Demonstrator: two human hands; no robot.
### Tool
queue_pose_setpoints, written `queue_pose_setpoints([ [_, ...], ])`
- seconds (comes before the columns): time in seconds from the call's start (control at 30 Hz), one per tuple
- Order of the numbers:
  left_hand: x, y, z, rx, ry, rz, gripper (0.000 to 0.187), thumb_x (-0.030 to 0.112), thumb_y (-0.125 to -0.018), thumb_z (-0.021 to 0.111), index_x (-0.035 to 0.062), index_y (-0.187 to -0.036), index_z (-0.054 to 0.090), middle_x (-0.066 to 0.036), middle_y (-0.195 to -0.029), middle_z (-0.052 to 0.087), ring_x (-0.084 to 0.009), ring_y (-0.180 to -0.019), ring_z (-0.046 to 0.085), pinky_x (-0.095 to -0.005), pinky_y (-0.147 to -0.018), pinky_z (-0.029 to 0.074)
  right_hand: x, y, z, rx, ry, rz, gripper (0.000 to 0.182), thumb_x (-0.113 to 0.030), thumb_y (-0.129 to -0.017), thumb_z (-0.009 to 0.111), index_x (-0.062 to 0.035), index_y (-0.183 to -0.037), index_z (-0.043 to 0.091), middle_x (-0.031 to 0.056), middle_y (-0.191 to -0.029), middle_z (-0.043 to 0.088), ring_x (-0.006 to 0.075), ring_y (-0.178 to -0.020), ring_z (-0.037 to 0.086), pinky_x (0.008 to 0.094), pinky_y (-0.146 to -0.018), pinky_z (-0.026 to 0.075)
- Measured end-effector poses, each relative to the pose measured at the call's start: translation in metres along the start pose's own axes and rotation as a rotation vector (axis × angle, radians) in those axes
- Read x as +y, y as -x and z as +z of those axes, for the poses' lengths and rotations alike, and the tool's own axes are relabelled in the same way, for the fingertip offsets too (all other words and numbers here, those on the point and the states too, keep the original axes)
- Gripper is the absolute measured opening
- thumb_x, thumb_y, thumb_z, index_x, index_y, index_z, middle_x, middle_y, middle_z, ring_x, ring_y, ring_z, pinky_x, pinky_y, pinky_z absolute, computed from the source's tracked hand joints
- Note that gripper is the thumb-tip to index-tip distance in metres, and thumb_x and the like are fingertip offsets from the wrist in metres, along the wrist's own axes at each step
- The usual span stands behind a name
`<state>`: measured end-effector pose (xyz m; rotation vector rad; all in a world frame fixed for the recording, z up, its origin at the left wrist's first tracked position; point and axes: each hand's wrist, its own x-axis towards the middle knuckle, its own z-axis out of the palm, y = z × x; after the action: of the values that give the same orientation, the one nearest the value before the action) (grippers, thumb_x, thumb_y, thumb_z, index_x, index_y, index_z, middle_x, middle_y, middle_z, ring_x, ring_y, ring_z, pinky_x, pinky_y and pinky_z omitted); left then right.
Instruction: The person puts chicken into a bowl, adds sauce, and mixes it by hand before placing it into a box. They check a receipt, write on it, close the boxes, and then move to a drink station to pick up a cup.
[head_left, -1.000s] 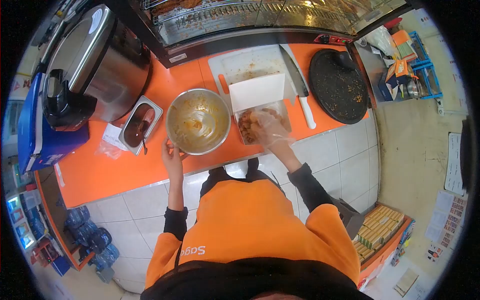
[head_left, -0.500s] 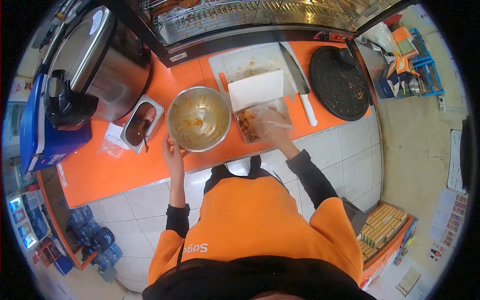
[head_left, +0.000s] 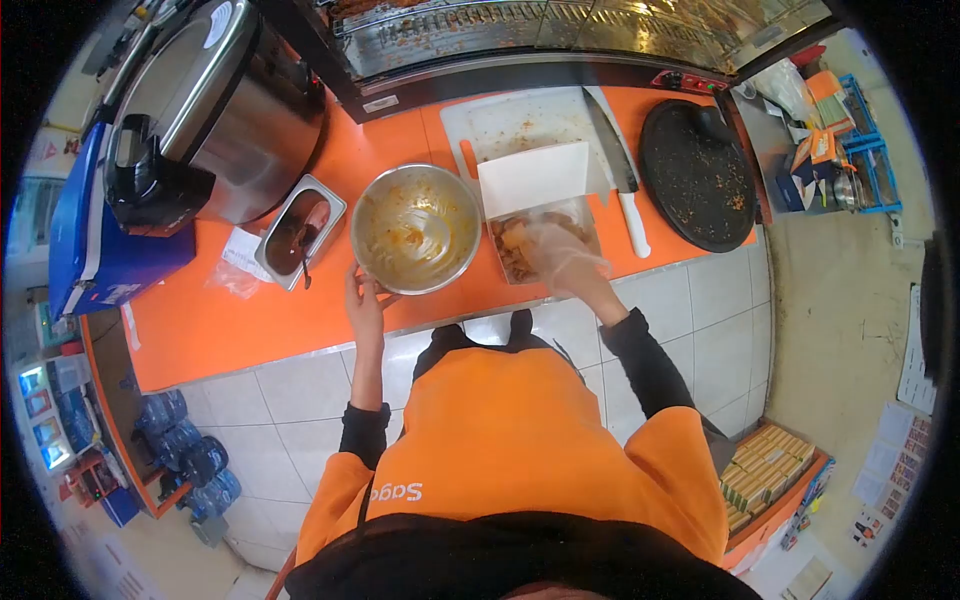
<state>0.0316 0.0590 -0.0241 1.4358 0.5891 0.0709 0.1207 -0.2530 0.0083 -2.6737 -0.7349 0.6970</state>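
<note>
My left hand (head_left: 367, 303) grips the near left rim of a steel mixing bowl (head_left: 417, 230), whose inside is smeared with yellow-orange sauce. To the right stands an open cardboard box (head_left: 535, 178) with its white lid folded back. Pieces of browned food (head_left: 512, 262) lie inside it. My right hand (head_left: 560, 255), in a clear plastic glove, reaches into this box over the food. Its fingers are blurred and partly lost in the glove, so what they hold cannot be made out.
Behind the box are a white cutting board (head_left: 500, 122) and a knife (head_left: 630, 195). A black round pan (head_left: 695, 175) lies at right. At left are a steel sauce tray (head_left: 325, 205) with a spoon, a large steel cooker (head_left: 240, 130) and a blue cooler (head_left: 150, 265). A glass display (head_left: 520, 75) stands behind.
The whole view has shifted, so the counter sits slightly further right. My left hand stays on the bowl and my gloved right hand stays in the box, with only slight movement.
</note>
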Motion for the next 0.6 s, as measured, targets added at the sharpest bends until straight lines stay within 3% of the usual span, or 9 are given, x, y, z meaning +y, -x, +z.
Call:
queue_pose_setpoints([
  [0.1,0.006,0.010,0.004,0.017,-0.009,-0.025,0.042,0.015,-0.092,0.042,0.0071,-0.133,0.032,-0.009,-0.101,0.044,-0.0163,-0.078,0.058,-0.0349,-0.066,0.058,0.001,0.028,0.005,0.644,-0.227,-0.312,0.034,-0.010,-0.080,0.055,-0.0055,-0.114,0.056,0.0156,-0.112,0.057,0.0320,-0.106,0.051,0.0368,-0.092,0.039],
  [0.17,0.005,0.030,0.000,0.154,-0.186,0.102,0.049,0.010,-0.088,0.050,0.0079,-0.133,0.032,-0.011,-0.104,0.041,-0.0179,-0.081,0.052,-0.0351,-0.069,0.050,-0.023,0.039,-0.026,0.533,-0.318,-0.080,0.036,-0.011,-0.081,0.055,-0.0042,-0.116,0.055,0.0149,-0.113,0.057,0.0308,-0.107,0.051,0.0354,-0.093,0.039],
  [0.23,0.003,0.053,0.004,0.317,-0.542,0.318,0.057,0.008,-0.082,0.057,0.0092,-0.134,0.033,-0.012,-0.103,0.041,-0.0195,-0.078,0.048,-0.0369,-0.071,0.043,-0.054,0.048,-0.059,0.454,-0.553,-0.064,0.039,-0.012,-0.082,0.055,-0.0022,-0.119,0.051,0.0140,-0.113,0.058,0.0286,-0.110,0.050,0.0345,-0.093,0.040],
  [0.33,0.034,0.103,0.022,0.315,-0.620,0.665,0.066,0.015,-0.067,0.070,0.0056,-0.124,0.037,-0.012,-0.099,0.041,-0.0247,-0.084,0.041,-0.0397,-0.081,0.032,-0.087,0.031,-0.042,0.354,-1.224,-0.101,0.043,-0.012,-0.082,0.054,0.0001,-0.123,0.046,0.0144,-0.112,0.058,0.0277,-0.114,0.048,0.0339,-0.093,0.041],
  [0.37,0.037,0.111,0.024,0.232,-0.662,0.852,0.071,0.016,-0.062,0.073,0.0037,-0.121,0.035,-0.011,-0.099,0.041,-0.0255,-0.089,0.040,-0.0393,-0.083,0.031,-0.106,0.022,-0.043,0.414,-1.057,-0.097,0.046,-0.014,-0.082,0.055,0.0008,-0.124,0.044,0.0154,-0.114,0.057,0.0270,-0.116,0.047,0.0341,-0.092,0.042],
  [0.43,0.052,0.115,0.043,0.157,-0.686,1.064,0.071,0.017,-0.058,0.074,0.0031,-0.116,0.037,-0.010,-0.098,0.041,-0.0253,-0.088,0.040,-0.0390,-0.083,0.030,-0.139,-0.008,-0.035,0.568,-0.107,-0.166,0.051,-0.024,-0.083,0.058,0.0025,-0.123,0.043,0.0171,-0.115,0.055,0.0243,-0.115,0.047,0.0344,-0.093,0.042],
  [0.47,0.056,0.114,0.052,0.118,-0.696,1.170,0.071,0.018,-0.056,0.075,0.0029,-0.114,0.038,-0.010,-0.098,0.042,-0.0252,-0.088,0.040,-0.0388,-0.082,0.030,-0.161,-0.017,-0.049,0.274,-0.365,0.057,0.050,-0.033,-0.087,0.055,0.0001,-0.122,0.043,0.0147,-0.112,0.054,0.0244,-0.110,0.050,0.0362,-0.093,0.041],
  [0.57,0.055,0.100,0.066,0.283,-0.669,0.768,0.075,0.018,-0.056,0.076,0.0056,-0.118,0.037,-0.009,-0.095,0.043,-0.0250,-0.089,0.041,-0.0387,-0.084,0.028,-0.169,-0.040,-0.033,0.234,-1.281,0.170,0.047,-0.033,-0.088,0.052,-0.0012,-0.121,0.042,0.0137,-0.109,0.054,0.0255,-0.108,0.050,0.0377,-0.092,0.041],
  [0.6,0.063,0.096,0.063,0.255,-0.698,0.758,0.073,0.016,-0.060,0.075,0.0069,-0.122,0.037,-0.009,-0.090,0.045,-0.0241,-0.084,0.044,-0.0373,-0.080,0.034,-0.170,-0.048,-0.022,0.209,-1.588,0.212,0.046,-0.034,-0.089,0.052,-0.0017,-0.121,0.042,0.0134,-0.108,0.054,0.0258,-0.107,0.050,0.0382,-0.091,0.042],
])
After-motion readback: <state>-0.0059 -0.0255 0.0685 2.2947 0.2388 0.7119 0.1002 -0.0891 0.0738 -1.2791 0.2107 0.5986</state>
